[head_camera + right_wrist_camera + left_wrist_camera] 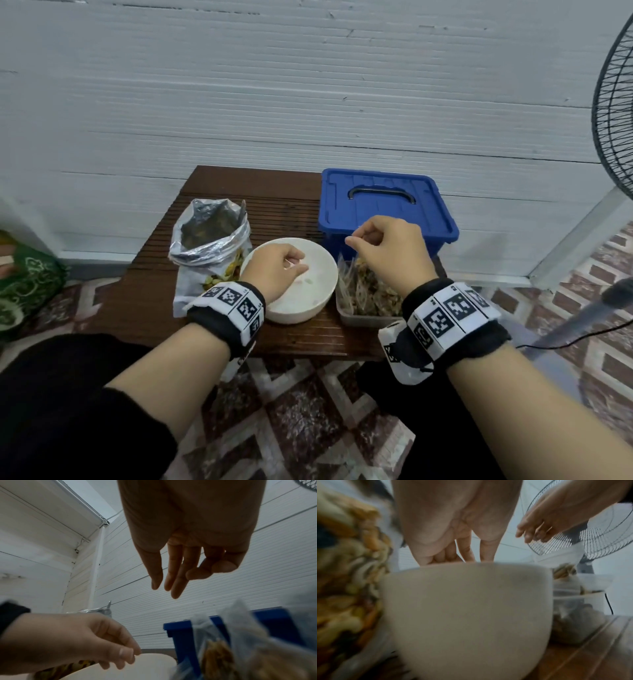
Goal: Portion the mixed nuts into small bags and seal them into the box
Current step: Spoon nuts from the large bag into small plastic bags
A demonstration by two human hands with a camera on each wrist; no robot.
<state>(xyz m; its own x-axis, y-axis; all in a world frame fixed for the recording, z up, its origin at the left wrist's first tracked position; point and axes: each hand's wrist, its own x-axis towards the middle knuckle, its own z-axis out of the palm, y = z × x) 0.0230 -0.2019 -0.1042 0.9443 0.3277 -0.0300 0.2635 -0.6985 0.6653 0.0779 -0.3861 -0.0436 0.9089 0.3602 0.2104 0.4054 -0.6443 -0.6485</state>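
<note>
Hovering: left hand (278, 267) relaxed over bowl (322, 294) | right hand (390, 251) loose above bagged nuts (364, 291)

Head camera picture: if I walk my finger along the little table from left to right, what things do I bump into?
Foil nut bag → white bowl → clear tub of small bags. The blue box sits behind the tub, on the right side of the table.

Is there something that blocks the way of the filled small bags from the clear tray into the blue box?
Yes. The blue plastic box has its blue lid with the black handle on, so the small clear bags of nuts in the clear plastic tray cannot go in yet. The right hand hovers between them.
</note>
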